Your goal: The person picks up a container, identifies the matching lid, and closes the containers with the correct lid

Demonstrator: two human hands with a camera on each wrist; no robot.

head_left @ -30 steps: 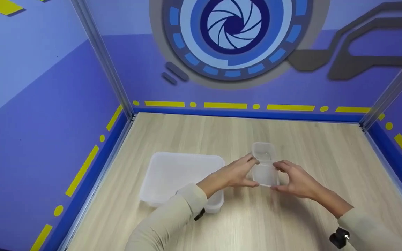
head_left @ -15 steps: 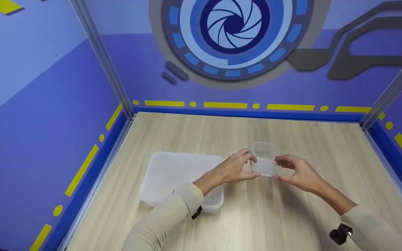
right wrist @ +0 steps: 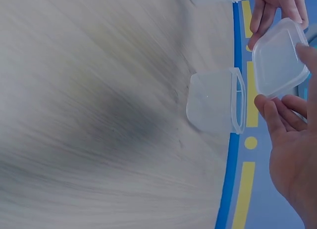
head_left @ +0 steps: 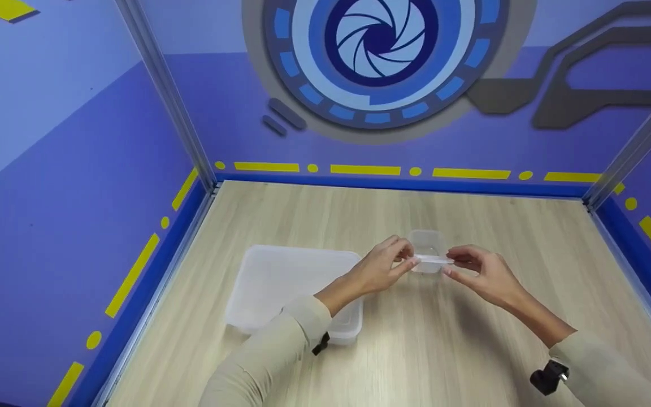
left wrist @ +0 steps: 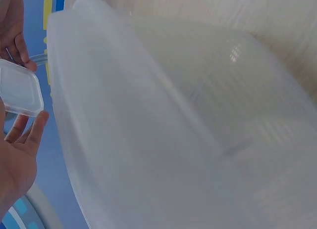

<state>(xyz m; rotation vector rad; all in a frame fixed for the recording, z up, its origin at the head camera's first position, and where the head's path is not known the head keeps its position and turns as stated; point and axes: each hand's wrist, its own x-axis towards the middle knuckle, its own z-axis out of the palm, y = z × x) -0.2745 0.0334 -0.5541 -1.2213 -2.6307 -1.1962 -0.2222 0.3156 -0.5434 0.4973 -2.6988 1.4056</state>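
Observation:
A small clear plastic lid (head_left: 434,259) is held up between both hands, nearly edge-on in the head view. My left hand (head_left: 383,264) pinches its left edge between thumb and fingers. On the opposite edge, my right hand (head_left: 486,277) grips it, the thumb lying over the lid's face in the right wrist view (right wrist: 282,58). Behind and below the lid, a small clear plastic container (right wrist: 210,101) stands uncovered on the table, partly hidden by the lid in the head view. In the left wrist view both hands and the lid appear at the far left.
A large translucent lidded box (head_left: 286,282) stands on the wooden table (head_left: 325,217) under my left forearm, and fills much of the left wrist view. Blue panels with yellow marks (head_left: 365,170) and metal posts (head_left: 170,96) border the table at the back and sides.
Both hands have raised the lid slightly and tilted it from face-on to nearly edge-on, shifting it toward the small container. The container and large box have stayed in place.

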